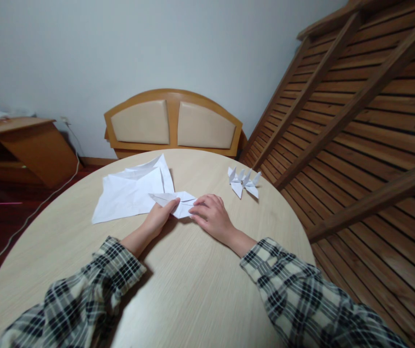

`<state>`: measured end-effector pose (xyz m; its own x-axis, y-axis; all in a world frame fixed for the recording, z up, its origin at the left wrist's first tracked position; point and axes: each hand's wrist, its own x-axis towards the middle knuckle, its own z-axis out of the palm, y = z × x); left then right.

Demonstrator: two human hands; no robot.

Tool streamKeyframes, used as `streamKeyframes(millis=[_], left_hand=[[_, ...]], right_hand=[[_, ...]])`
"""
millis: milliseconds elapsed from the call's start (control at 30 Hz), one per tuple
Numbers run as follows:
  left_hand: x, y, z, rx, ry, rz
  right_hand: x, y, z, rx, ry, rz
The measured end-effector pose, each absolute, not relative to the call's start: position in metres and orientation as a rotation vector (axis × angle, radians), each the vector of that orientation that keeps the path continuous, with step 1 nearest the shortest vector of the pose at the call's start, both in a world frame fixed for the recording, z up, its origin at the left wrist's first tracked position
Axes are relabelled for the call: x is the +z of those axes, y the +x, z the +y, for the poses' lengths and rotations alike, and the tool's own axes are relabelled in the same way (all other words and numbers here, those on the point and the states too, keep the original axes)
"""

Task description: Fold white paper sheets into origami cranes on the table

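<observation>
A partly folded piece of white paper [183, 207], creased into pointed flaps, is held between my hands just above the table. My left hand [158, 218] pinches its left side, the thumb lying on top and the fingers hidden beneath. At its right edge my right hand [213, 217] grips the paper with bent fingers. Behind my left hand lie several loose white paper sheets [131, 191], overlapping and creased. Folded paper cranes [244, 182] stand close together on the right part of the table.
The round wooden table [193, 290] fills the foreground. A headboard [173, 118] with two padded panels stands behind it against the wall. Wooden slats [356, 106] lean along the right. At the left are a desk [29, 150] and a white cable [29, 217] on the floor.
</observation>
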<state>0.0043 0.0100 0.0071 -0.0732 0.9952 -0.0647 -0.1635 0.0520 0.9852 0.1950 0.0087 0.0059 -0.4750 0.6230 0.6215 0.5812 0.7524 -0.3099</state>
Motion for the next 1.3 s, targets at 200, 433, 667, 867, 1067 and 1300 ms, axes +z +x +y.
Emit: streamKeyframes(millis=[200, 433, 667, 867, 1067, 1300], left_hand=[[0.01, 0.004, 0.008, 1.292, 1.012, 1.199], [0.006, 0.004, 0.011, 1.257, 0.974, 1.138], [0.01, 0.004, 0.01, 1.196, 0.944, 1.056], [0.009, 0.003, 0.009, 1.163, 1.011, 1.016], [0.017, 0.003, 0.003, 1.099, 1.157, 0.947], [0.021, 0.006, 0.0, 1.091, 1.207, 0.954]], right_hand=[[0.006, 0.196, 0.01, 0.069, -0.882, -2.184], [0.005, 0.197, 0.011, 0.038, -0.924, -2.149], [0.006, 0.197, 0.011, 0.037, -0.964, -2.124], [0.004, 0.198, 0.013, 0.049, -0.986, -2.069], [0.004, 0.198, 0.014, 0.074, -0.991, -2.033], [0.003, 0.198, 0.014, 0.079, -0.984, -2.049]])
